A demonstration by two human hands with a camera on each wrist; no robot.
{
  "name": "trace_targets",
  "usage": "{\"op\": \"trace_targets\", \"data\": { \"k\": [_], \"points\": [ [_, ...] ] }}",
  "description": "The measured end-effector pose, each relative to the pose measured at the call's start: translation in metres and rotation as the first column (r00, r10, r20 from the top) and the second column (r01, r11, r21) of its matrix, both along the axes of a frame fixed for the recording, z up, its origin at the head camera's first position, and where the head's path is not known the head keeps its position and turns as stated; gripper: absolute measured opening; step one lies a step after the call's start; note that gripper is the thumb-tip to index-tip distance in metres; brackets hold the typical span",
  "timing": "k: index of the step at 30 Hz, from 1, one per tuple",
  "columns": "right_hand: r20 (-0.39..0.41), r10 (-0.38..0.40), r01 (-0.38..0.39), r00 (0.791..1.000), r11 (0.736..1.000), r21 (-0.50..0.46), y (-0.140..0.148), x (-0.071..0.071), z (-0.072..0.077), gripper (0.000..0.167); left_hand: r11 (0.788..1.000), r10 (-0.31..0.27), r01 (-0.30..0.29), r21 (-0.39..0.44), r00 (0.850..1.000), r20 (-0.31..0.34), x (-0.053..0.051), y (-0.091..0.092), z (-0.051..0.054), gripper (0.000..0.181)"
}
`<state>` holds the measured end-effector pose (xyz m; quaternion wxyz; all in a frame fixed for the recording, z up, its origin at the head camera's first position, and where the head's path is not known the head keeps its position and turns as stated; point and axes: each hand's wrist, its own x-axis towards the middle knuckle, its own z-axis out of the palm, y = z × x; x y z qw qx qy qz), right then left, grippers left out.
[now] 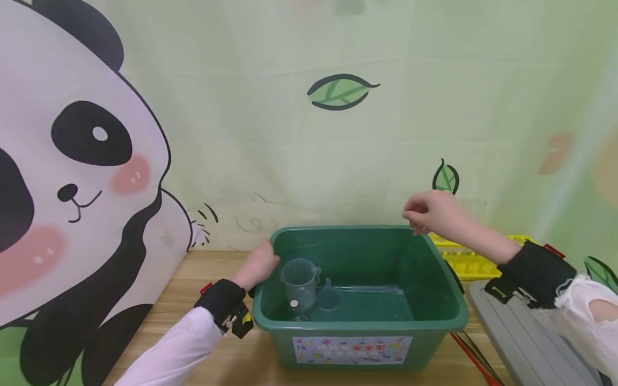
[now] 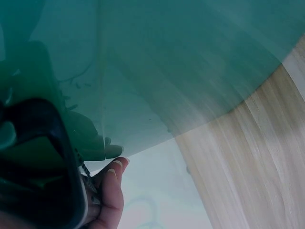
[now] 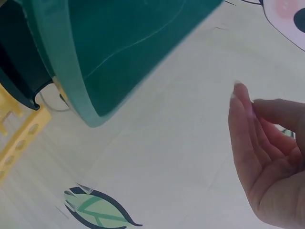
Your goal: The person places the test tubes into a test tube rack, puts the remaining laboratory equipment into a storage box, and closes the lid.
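Observation:
A green plastic tub (image 1: 359, 325) stands on the wooden table. My left hand (image 1: 258, 264) grips the tub's left rim near the far corner. In the left wrist view, the fingertips (image 2: 118, 167) lie against its outer wall, beside a dark handle (image 2: 71, 167). Inside, at the left, are a clear measuring jug (image 1: 299, 281), a clear funnel (image 1: 329, 298) and a small clear item with a white top (image 1: 294, 304). My right hand (image 1: 436, 214) hovers over the far right corner. Its thumb and loosely bent fingers (image 3: 245, 124) come together with nothing visible between them.
Right of the tub stands a yellow test-tube rack (image 1: 465, 262), with a grey board (image 1: 519, 327) nearer me. Red and dark thin strips (image 1: 478, 356) lie beside the tub. A printed label (image 1: 352, 350) covers its front. Behind hangs a panda-print curtain (image 1: 270, 161).

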<state>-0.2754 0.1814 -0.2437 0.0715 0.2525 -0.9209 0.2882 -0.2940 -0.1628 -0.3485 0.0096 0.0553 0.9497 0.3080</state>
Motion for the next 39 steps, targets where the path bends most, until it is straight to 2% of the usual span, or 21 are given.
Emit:
{"op": "trace_targets", "data": {
  "k": [6, 10, 15, 19, 25, 30, 36, 39],
  "points": [
    [-0.049, -0.059, 0.055, 0.997, 0.995, -0.079, 0.013, 0.012, 0.002, 0.011, 1.000, 0.000, 0.000, 0.008, 1.000, 0.014, 0.000, 0.002, 0.000, 0.046],
    [-0.074, -0.115, 0.104, 0.991, 0.985, -0.134, 0.025, 0.020, 0.001, 0.014, 1.000, -0.005, 0.005, 0.007, 1.000, 0.002, -0.001, 0.004, -0.001, 0.044],
    [-0.052, -0.181, 0.165, 0.982, 0.962, -0.218, 0.045, 0.026, -0.005, 0.022, 1.000, -0.011, 0.011, 0.011, 1.000, -0.009, -0.001, 0.006, 0.000, 0.044],
    [-0.020, -0.211, 0.200, 0.977, 0.950, -0.241, 0.059, 0.026, -0.012, 0.024, 1.000, -0.012, 0.012, -0.001, 1.000, -0.024, -0.003, 0.006, 0.000, 0.043],
    [0.043, -0.263, 0.266, 0.964, 0.940, -0.215, 0.077, 0.025, -0.033, 0.026, 1.000, -0.009, 0.009, -0.002, 1.000, -0.022, -0.004, 0.005, 0.000, 0.043],
    [0.136, -0.280, 0.303, 0.950, 0.932, -0.199, 0.092, 0.024, -0.055, 0.029, 1.000, -0.012, 0.012, -0.014, 1.000, -0.025, -0.003, 0.004, 0.002, 0.047],
    [0.212, -0.278, 0.306, 0.937, 0.946, -0.110, 0.103, 0.027, -0.084, 0.024, 1.000, -0.012, 0.011, -0.026, 0.999, -0.036, -0.003, 0.003, 0.005, 0.044],
    [0.273, -0.279, 0.310, 0.921, 0.948, -0.077, 0.104, 0.028, -0.098, 0.020, 0.999, -0.008, 0.006, -0.033, 0.999, -0.043, -0.003, 0.003, 0.005, 0.042]
  ]
}}
